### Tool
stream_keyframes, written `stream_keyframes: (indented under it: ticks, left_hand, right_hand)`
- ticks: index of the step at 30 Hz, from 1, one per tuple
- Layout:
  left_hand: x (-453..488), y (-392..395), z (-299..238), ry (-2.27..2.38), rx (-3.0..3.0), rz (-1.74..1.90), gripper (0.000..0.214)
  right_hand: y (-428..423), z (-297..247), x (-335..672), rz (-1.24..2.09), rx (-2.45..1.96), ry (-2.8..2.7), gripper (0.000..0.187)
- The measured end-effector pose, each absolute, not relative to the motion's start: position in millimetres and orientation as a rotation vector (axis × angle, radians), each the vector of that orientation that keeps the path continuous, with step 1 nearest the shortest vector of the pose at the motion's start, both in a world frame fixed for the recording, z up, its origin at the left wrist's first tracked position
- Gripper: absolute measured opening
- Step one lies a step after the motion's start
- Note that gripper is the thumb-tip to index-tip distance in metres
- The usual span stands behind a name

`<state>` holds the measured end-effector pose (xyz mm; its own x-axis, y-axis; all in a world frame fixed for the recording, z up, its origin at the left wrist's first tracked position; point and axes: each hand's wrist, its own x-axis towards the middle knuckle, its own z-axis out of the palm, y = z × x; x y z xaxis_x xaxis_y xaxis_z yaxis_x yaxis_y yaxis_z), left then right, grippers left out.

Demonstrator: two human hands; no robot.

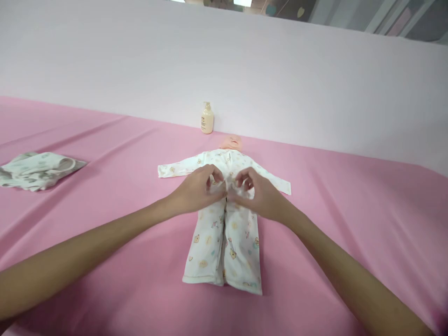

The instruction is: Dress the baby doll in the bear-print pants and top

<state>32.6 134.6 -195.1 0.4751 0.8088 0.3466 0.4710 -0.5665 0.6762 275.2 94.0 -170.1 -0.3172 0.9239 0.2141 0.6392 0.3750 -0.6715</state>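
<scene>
A baby doll (232, 141) lies on its back, head away from me, dressed in a white baby romper (210, 233) printed with small bears and hearts. The sleeves spread out to both sides and the two legs point toward me. At the middle of the front, my left hand (203, 189) pinches the fabric by the opening between thumb and fingers. Just beside it, my right hand (261, 193) pinches the other edge, its fingers curled and slightly blurred. The fingertips nearly meet and hide the fastening there. The doll's hands and feet do not show.
A pink cloth (140, 280) with creases covers the surface. Behind the doll's head a cream pump bottle (207, 120) stands close to a pale wall (224, 70). On the far left lies a crumpled white and grey garment (40, 170).
</scene>
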Motion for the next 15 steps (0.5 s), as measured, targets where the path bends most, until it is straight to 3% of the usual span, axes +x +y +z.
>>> stream_keyframes:
  ticks: [4,10,15]
  left_hand:
    - [27,110,-204,1.033,2.545,0.816,0.030]
    - [46,106,-206,1.235,2.858,0.691,0.016]
    - [51,106,-200,1.184,2.971,0.689,0.010]
  right_hand:
    - [69,-192,263,0.379,-1.459,-2.137,0.039]
    - [75,-212,249,-0.210,-1.466,-2.200,0.013]
    - [74,-198,256,-0.352,-1.334,-2.108,0.013]
